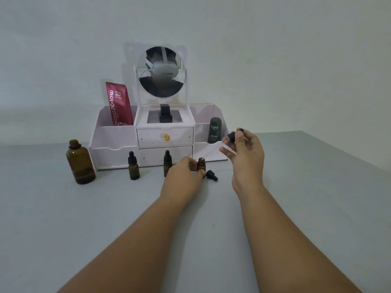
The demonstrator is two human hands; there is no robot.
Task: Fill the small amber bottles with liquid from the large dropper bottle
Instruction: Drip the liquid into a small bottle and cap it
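**Figure.** Transfer of liquid to a small bottle. The left hand pinches the open bottle between thumb and fingertips and holds it upright on the table. The right hand, up and to the right of the left, grips the dropper by its black bulb and collar. The glass tube slants down-left toward the bottle mouth. Its tip is near the mouth but, as far as can be told, not yet inside. Whether the tube holds liquid cannot be told. A loose cap lies just right of the left hand, below the right. Two capped bottles stand left of the left hand, the nearer just beside it. The uncapped large bottle stands well beyond them.

**Risks.** The mouth is narrow and the tube comes in at a slant, so a squeeze before the tip enters would likely wet the rim, fingers or table. A hard knock of glass on the rim could chip the tip, or tilt the bottle if the pinch slackens. The left wrist could topple the nearer capped bottle.
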